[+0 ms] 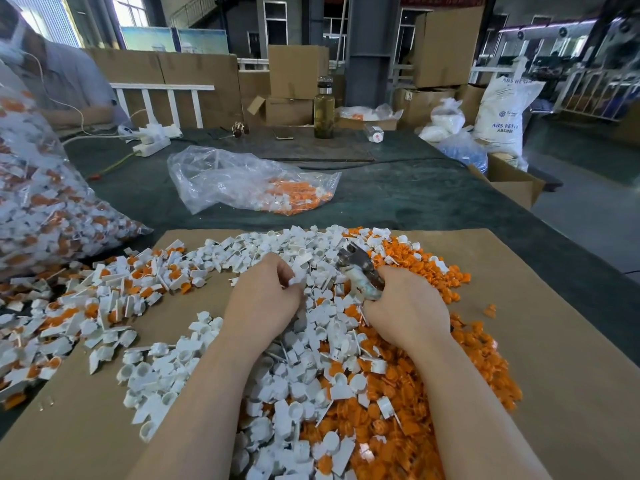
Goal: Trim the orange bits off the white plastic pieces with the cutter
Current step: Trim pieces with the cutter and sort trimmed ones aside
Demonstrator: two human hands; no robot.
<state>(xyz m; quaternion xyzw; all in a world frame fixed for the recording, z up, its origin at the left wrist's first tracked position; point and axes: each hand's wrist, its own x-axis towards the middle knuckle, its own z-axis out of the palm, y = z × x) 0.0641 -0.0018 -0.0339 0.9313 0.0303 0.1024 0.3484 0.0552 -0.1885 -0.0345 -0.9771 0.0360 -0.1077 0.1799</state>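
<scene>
My left hand [265,299] is curled over the heap with a white plastic piece [297,278] pinched at its fingertips. My right hand [405,306] grips the taped handles of the metal cutter [356,268], whose jaws point up and away. Between and under my forearms lies a heap of trimmed white pieces [298,386]. To the right spreads a pile of cut-off orange bits [446,368]. On the left lie untrimmed white pieces with orange bits attached [114,292].
Everything sits on a cardboard sheet [554,341] over a dark green cloth. A full plastic bag of untrimmed pieces [38,202] leans at the left; a half-empty bag [249,181] lies ahead. A bottle [324,109], power strip [152,147] and boxes stand farther back. A person sits at far left.
</scene>
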